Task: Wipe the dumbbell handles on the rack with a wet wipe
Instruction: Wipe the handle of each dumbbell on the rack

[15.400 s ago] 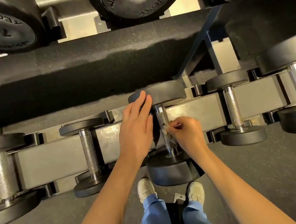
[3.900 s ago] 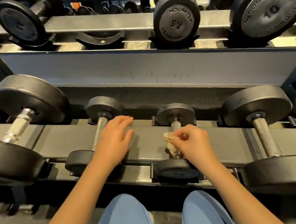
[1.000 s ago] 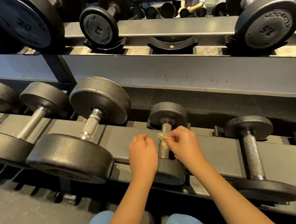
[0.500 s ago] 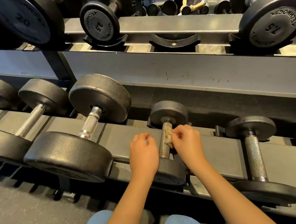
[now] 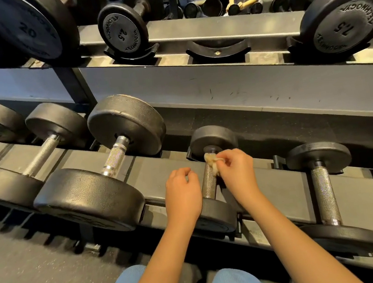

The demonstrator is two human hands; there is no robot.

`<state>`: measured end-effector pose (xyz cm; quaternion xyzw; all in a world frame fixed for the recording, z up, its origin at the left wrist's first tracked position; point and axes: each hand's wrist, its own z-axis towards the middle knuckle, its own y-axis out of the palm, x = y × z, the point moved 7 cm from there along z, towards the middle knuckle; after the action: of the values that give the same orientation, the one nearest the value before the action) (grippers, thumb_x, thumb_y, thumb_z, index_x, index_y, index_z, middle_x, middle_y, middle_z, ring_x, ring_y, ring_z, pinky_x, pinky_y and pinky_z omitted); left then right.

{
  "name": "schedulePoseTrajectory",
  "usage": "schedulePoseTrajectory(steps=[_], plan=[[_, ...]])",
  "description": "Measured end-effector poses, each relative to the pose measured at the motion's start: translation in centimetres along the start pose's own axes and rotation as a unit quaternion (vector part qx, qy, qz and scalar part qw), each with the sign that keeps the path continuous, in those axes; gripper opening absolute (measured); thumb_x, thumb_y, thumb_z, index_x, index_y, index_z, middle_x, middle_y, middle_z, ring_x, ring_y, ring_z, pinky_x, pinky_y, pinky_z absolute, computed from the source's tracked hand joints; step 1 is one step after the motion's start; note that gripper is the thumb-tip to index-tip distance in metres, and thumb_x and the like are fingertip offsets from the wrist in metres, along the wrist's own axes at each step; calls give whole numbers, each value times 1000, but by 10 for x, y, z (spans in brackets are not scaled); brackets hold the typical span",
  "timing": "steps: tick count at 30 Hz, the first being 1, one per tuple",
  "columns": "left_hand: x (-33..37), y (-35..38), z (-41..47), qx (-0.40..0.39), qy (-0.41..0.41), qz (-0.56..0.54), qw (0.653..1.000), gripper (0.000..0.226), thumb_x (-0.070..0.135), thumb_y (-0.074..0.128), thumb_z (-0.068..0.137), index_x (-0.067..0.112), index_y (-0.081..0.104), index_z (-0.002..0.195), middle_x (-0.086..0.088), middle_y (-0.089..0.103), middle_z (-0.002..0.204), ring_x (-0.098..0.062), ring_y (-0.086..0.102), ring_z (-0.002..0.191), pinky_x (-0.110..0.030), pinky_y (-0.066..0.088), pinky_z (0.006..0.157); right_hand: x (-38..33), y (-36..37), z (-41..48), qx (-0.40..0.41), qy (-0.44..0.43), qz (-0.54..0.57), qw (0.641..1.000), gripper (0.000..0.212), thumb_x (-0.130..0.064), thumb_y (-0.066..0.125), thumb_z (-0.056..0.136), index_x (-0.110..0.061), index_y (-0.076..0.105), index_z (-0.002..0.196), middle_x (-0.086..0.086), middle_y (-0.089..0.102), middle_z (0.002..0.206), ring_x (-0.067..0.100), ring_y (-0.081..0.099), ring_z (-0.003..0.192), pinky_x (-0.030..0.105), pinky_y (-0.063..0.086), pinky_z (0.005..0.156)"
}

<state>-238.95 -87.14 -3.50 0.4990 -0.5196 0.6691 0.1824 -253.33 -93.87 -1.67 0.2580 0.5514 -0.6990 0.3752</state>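
Some wet wipe [image 5: 212, 164] hides inside pinching right hand [image 5: 238, 172]; left hand [image 5: 182, 193] curls loosely.

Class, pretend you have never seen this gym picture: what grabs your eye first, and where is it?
Centre, on the lower rack tier, the right hand pinches a crumpled wet wipe against a small dumbbell's knurled handle, the left hand loosely curled beside it. Left of them lies a much bigger dumbbell.
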Motion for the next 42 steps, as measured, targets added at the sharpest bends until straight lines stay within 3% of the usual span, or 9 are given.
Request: schedulePoseTrajectory(steps=[4, 10, 17, 20, 24, 28, 33, 36, 42], plan=[[3, 1, 1, -24, 27, -23, 999, 32, 25, 43, 98, 22, 56, 127, 4, 54, 124, -12, 53, 111, -35, 45, 98, -1, 2, -1, -36, 21, 18, 999, 14, -13, 61, 90, -11, 72, 99, 1, 63, 92, 4, 53, 78, 5, 35, 62], [13, 12, 3, -119, 64, -74, 988, 28, 20, 59, 93, 19, 64, 120, 1, 60, 113, -8, 59, 96, -28, 51, 88, 7, 6, -19, -153, 88, 155, 972, 19, -12, 68, 86, -28, 69, 75, 4, 70, 68, 5, 62, 58, 20, 51, 63], [28, 7, 22, -79, 108, -30, 991, 42, 10, 72, 82, 16, 63, 122, 2, 64, 109, -4, 60, 90, -12, 49, 76, 6, 4, -19, -125, 170, 305, 929, 19, -3, 60, 89, -13, 70, 101, 4, 72, 95, 15, 69, 87, 19, 55, 74], [28, 2, 40, -39, 94, -44, 994, 40, 11, 71, 83, 15, 62, 122, 4, 64, 101, 1, 59, 84, -7, 47, 68, -2, -24, -4, -34, 42, 129, 990, 33, -7, 58, 91, -18, 62, 122, -4, 60, 121, 5, 57, 108, 7, 42, 87], [37, 12, 54, -47, 113, -3, 992, 30, 12, 67, 87, 15, 66, 117, 2, 66, 103, -4, 60, 87, -11, 45, 74, 0, -26, 7, -52, -30, -32, 998, 52, -15, 55, 94, -22, 40, 143, -7, 33, 151, 11, 23, 141, 20, 15, 109], [23, 24, 54, -96, 110, 62, 987, 13, 13, 59, 91, 15, 72, 94, 2, 64, 81, -14, 60, 80, -26, 47, 71, 5, -22, 9, -55, -47, -57, 996, 53, -16, 56, 94, -23, 39, 144, -6, 33, 151, 12, 26, 140, 31, 24, 115], [29, 29, 52, -165, 103, 33, 980, 18, 29, 65, 88, 20, 69, 104, 4, 67, 87, -5, 60, 81, -17, 46, 66, 3, -24, 13, -46, -58, -69, 995, 49, -17, 56, 94, -21, 43, 141, -5, 37, 149, 13, 30, 138, 30, 26, 112], [41, 28, 52, -135, 117, 70, 982, 9, 29, 67, 87, 20, 68, 86, 9, 60, 71, -1, 54, 67, -14, 38, 58, 3, -25, 13, -55, -58, -77, 994, 49, -17, 55, 94, -21, 43, 142, -5, 37, 149, 14, 30, 138, 30, 26, 112], [33, 22, 36, -184, 116, 210, 953, 29, 27, 66, 88, 15, 61, 62, 0, 56, 62, -12, 53, 62, -24, 41, 59, 4, -24, 11, -54, -55, -70, 995, 51, -17, 56, 94, -22, 41, 143, -6, 34, 150, 13, 27, 139, 31, 27, 113]])
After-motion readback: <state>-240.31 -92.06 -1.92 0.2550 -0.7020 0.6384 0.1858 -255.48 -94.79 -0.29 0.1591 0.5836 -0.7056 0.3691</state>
